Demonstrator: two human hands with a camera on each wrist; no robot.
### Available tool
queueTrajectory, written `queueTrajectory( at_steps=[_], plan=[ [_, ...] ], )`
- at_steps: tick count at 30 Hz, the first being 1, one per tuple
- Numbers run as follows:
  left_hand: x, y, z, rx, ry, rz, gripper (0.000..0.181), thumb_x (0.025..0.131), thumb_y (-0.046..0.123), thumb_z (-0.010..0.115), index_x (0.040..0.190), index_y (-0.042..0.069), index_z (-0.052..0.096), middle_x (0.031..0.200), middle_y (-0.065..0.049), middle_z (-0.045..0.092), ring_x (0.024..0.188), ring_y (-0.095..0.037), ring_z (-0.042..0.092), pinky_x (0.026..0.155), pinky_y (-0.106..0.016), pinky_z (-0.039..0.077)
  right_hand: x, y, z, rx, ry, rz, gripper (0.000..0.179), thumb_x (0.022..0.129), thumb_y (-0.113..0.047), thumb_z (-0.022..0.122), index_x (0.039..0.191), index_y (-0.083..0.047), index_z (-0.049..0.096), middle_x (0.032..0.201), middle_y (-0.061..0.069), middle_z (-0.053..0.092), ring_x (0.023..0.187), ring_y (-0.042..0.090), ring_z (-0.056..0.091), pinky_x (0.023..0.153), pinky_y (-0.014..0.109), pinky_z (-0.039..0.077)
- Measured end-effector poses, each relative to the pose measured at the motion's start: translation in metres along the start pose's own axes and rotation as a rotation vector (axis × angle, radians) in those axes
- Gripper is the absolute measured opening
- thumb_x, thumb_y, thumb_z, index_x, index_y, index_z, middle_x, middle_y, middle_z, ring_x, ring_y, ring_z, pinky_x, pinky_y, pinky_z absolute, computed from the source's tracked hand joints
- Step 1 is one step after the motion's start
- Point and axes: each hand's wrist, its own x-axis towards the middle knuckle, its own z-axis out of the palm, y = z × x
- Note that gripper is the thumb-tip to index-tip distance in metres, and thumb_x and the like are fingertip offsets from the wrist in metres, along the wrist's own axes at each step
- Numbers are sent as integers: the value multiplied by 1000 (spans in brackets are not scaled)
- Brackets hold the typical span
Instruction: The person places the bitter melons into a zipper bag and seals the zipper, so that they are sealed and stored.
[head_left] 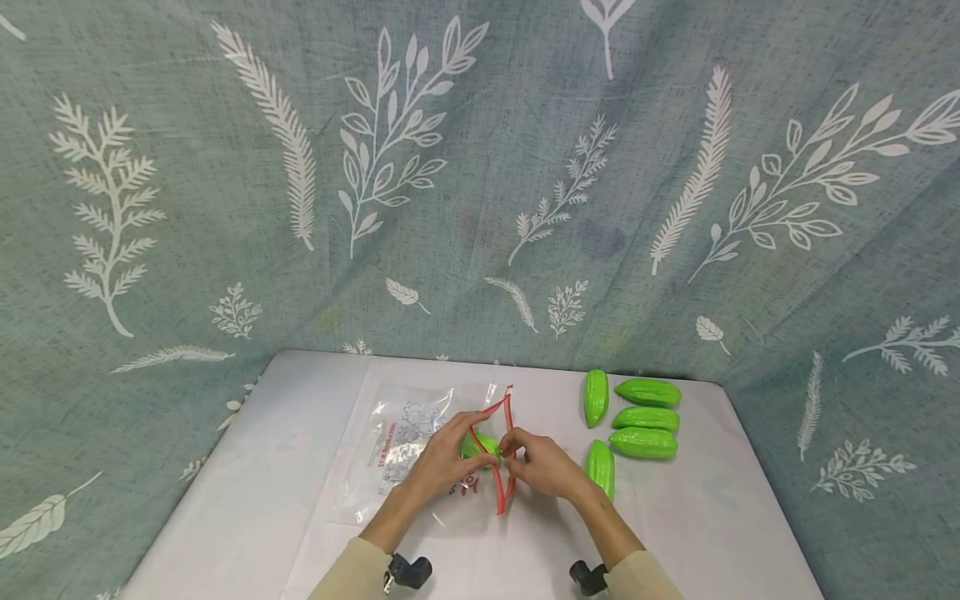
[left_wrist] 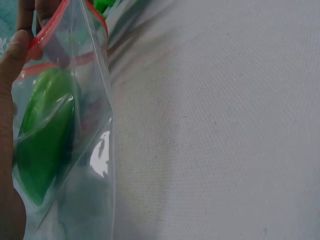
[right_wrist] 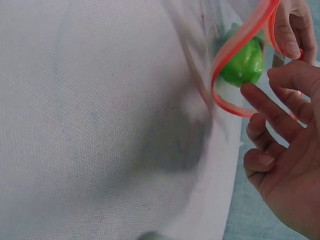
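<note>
A clear zip bag [head_left: 360,467] with a red zip rim lies across the table, its mouth spread toward the right. Inside, near the mouth, is a glossy green ribbed fruit [left_wrist: 47,135], shaped like a star fruit. My left hand [head_left: 442,454] lies over the bag and pinches its red rim [left_wrist: 42,37] between thumb and fingers. At the mouth, my right hand [head_left: 547,462] has its fingers [right_wrist: 272,112] loosely bent, one fingertip at the near end of the fruit. The right palm holds nothing.
Several more green fruits [head_left: 645,418] lie right of my right hand, some in a stack of rows and one upright fruit [head_left: 600,468] close to the forearm. A patterned cloth [head_left: 465,208] hangs behind the white table [head_left: 697,517].
</note>
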Motion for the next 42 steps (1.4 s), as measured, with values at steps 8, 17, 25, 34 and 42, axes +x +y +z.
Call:
queueTrajectory(
  at_steps=[8, 17, 25, 34, 42],
  plan=[
    [0, 0, 0, 2, -8, -19, 75, 79, 43, 82, 145, 21, 53, 140, 12, 55, 130, -15, 55, 103, -40, 51, -1, -3, -1, 17, -4, -11, 22, 96, -20, 64, 118, -18, 64, 113, -3, 68, 87, 12, 60, 69, 27, 52],
    [2, 2, -1, 13, 3, 0, 75, 79, 41, 84, 144, 21, 54, 139, 9, 57, 128, -17, 57, 100, -41, 53, -1, -4, -1, 29, 4, -22, 24, 96, -18, 63, 120, -17, 65, 112, -2, 68, 77, 11, 57, 62, 26, 51],
    [1, 2, 0, 25, 19, 17, 74, 78, 39, 85, 142, 17, 56, 138, 8, 57, 126, -18, 58, 98, -41, 54, -1, -5, -1, 24, -5, -32, 25, 98, -19, 62, 122, -16, 64, 117, 1, 68, 81, 10, 58, 65, 25, 51],
    [0, 0, 0, 9, -11, -24, 73, 80, 42, 82, 145, 25, 52, 140, 11, 55, 130, -15, 55, 101, -38, 52, -1, -3, 1, 31, -9, -25, 25, 98, -22, 63, 123, -15, 63, 118, 0, 68, 91, 11, 61, 72, 26, 53],
    [-1, -2, 1, 3, -8, -24, 74, 80, 42, 83, 145, 23, 53, 140, 12, 55, 130, -14, 55, 102, -39, 52, -3, -5, -1, 33, 5, -33, 27, 98, -18, 62, 125, -12, 63, 117, 4, 68, 93, 14, 61, 76, 29, 54]
  ],
)
